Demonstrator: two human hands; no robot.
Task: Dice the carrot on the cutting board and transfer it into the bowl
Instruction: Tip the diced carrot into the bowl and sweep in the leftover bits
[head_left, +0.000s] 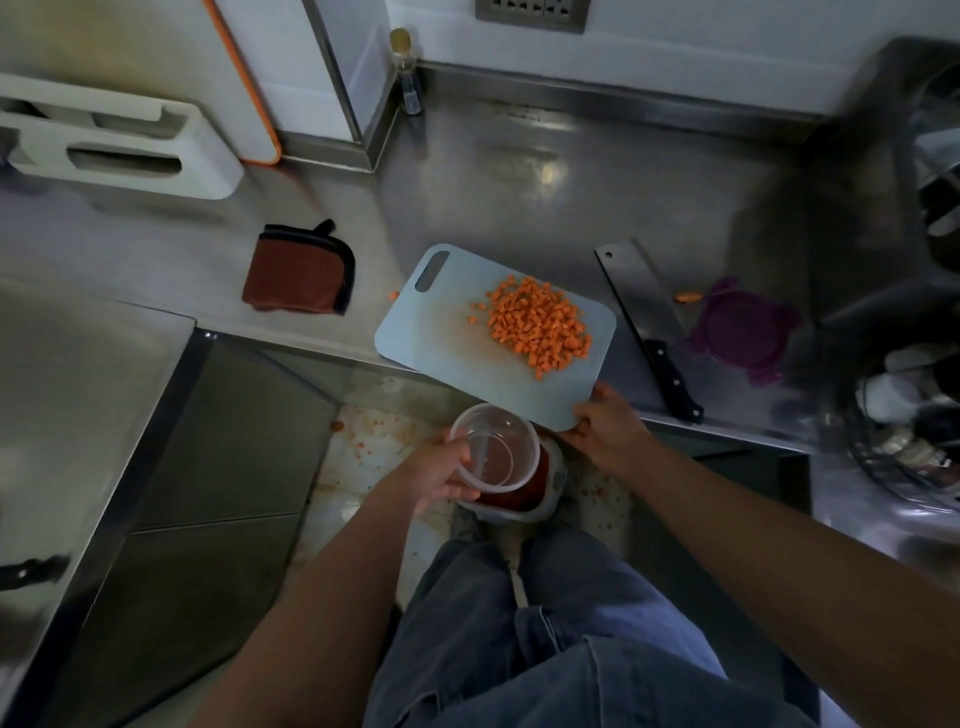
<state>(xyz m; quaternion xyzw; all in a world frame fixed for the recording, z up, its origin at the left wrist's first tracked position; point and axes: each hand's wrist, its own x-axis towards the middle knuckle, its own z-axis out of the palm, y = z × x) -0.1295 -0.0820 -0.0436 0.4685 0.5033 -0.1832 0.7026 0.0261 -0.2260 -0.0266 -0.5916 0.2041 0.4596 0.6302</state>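
Bowl (511, 452) gripped in curled left hand (441, 475), cutting board (431, 327) corner pinched by right hand (605, 428)

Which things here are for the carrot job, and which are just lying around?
For the job: diced carrot, cutting board held by the right hand, bowl in the left hand, knife.
Just lying about: red cloth, purple lid, small bottle, white rack.

One board (415, 332); one bowl (525, 467); one cleaver (641, 296); one lid (737, 332); one cloth (298, 273); left hand (441, 470), right hand (605, 428); carrot dice (540, 325) past counting.
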